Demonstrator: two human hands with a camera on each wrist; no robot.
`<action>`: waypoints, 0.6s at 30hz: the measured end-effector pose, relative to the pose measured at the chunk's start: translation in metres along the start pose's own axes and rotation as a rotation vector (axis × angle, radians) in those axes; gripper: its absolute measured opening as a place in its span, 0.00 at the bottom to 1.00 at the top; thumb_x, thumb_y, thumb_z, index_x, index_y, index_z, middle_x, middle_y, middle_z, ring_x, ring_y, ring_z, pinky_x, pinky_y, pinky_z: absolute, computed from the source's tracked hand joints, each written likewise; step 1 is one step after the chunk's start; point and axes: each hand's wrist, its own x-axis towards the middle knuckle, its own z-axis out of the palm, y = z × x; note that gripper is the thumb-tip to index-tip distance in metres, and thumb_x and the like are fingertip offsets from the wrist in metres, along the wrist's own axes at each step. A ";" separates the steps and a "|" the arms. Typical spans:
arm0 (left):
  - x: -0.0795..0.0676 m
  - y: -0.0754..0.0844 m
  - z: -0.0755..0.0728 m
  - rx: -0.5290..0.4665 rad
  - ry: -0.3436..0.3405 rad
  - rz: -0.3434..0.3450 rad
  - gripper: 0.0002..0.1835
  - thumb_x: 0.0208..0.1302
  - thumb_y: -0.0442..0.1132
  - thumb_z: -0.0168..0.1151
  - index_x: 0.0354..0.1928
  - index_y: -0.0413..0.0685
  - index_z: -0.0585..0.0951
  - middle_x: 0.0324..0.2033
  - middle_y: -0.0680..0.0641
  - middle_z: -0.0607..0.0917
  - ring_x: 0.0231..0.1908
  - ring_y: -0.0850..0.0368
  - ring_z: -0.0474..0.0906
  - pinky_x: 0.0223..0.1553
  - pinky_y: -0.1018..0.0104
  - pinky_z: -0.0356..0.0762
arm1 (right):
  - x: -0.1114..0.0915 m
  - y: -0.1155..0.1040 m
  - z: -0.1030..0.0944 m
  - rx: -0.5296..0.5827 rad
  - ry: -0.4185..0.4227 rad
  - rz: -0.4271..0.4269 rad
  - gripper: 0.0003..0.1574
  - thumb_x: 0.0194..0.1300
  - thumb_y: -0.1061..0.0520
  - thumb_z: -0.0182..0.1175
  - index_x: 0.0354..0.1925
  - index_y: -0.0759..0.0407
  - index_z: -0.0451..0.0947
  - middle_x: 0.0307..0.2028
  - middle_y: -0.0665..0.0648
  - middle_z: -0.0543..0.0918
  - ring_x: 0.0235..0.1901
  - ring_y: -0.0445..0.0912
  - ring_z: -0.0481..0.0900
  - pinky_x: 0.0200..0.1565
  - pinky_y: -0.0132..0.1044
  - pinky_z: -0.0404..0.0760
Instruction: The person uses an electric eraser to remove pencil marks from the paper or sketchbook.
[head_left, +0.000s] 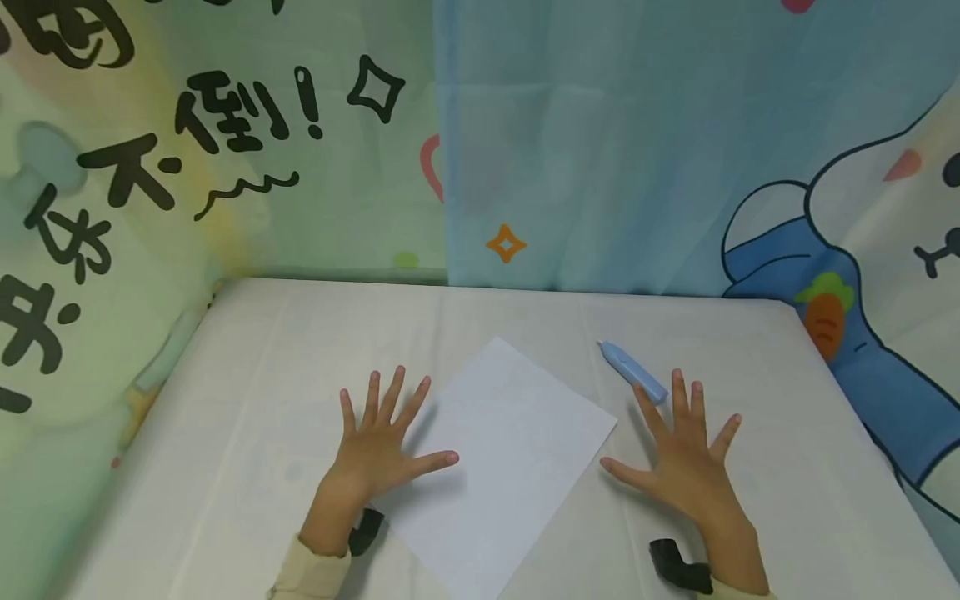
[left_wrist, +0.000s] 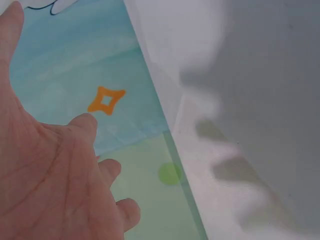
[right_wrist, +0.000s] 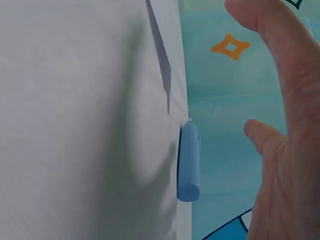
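Hands, two, bare, nearest the viewer. Left hand point(head_left: 375, 457): raised over the left edge of the paper point(head_left: 510, 442), fingers straight and fanned wide, holding nothing. Right hand point(head_left: 686, 475): likewise splayed and without a hold; its index fingertip overlaps the pen-shaped tool point(head_left: 632, 371) in the head view, though the right wrist view shows them apart.

Backdrop point(head_left: 585, 150): printed cloth, pale green with black lettering at left, blue with a white cartoon animal at right.

Worktop point(head_left: 247, 400): covered in white, bearing paper and tool.

Paper: single white sheet, no marks visible, lying corner-on between the hands, nearest corner cut off by the frame. Judged very light, flexible, easily creased and apt to slide; best pinched gently at an edge or corner.

Pen-shaped tool: light blue, thick-bodied, lying just beyond the paper's upper right edge, narrow tip facing away and leftward. Judged light, stiff, smooth and liable to roll; best gripped round mid-barrel, clear of the tip.

Wrist fittings point(head_left: 678, 567), two: black, one beside each wrist.
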 end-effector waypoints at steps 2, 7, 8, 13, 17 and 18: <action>0.001 0.000 0.001 0.001 -0.002 0.006 0.53 0.54 0.75 0.56 0.77 0.67 0.47 0.78 0.47 0.39 0.75 0.39 0.26 0.67 0.33 0.16 | 0.000 0.002 -0.001 -0.016 0.012 -0.012 0.71 0.50 0.27 0.66 0.78 0.44 0.37 0.76 0.60 0.21 0.73 0.64 0.18 0.56 0.76 0.14; 0.001 0.003 0.003 -0.003 -0.005 0.060 0.51 0.55 0.75 0.55 0.77 0.68 0.48 0.78 0.49 0.39 0.75 0.38 0.26 0.67 0.31 0.19 | 0.007 0.007 -0.004 -0.032 0.045 -0.065 0.67 0.54 0.24 0.60 0.78 0.44 0.38 0.76 0.58 0.22 0.73 0.60 0.16 0.56 0.77 0.15; 0.000 0.004 0.003 -0.012 -0.012 0.073 0.51 0.55 0.75 0.55 0.77 0.68 0.49 0.78 0.48 0.39 0.75 0.38 0.26 0.66 0.30 0.19 | 0.011 0.007 -0.005 -0.023 0.049 -0.075 0.66 0.55 0.25 0.60 0.78 0.45 0.39 0.76 0.59 0.24 0.73 0.60 0.17 0.56 0.77 0.15; -0.012 0.008 0.001 -0.018 -0.095 0.156 0.53 0.52 0.72 0.61 0.77 0.64 0.52 0.78 0.47 0.43 0.75 0.35 0.30 0.66 0.26 0.26 | 0.032 0.010 -0.011 0.002 0.028 -0.092 0.61 0.60 0.31 0.60 0.77 0.53 0.44 0.77 0.64 0.32 0.74 0.63 0.22 0.58 0.76 0.16; -0.023 0.011 0.003 -0.015 -0.163 0.250 0.56 0.46 0.68 0.69 0.76 0.59 0.56 0.77 0.44 0.48 0.74 0.32 0.35 0.65 0.24 0.33 | 0.048 0.017 -0.013 0.031 -0.009 -0.071 0.58 0.60 0.38 0.64 0.75 0.59 0.48 0.76 0.67 0.37 0.74 0.67 0.28 0.59 0.77 0.19; -0.025 0.011 0.005 -0.015 -0.174 0.267 0.57 0.45 0.67 0.71 0.76 0.58 0.57 0.77 0.44 0.49 0.74 0.31 0.37 0.65 0.24 0.35 | 0.052 0.019 -0.013 0.054 -0.017 -0.056 0.57 0.60 0.40 0.65 0.75 0.61 0.49 0.76 0.68 0.38 0.73 0.68 0.29 0.59 0.77 0.21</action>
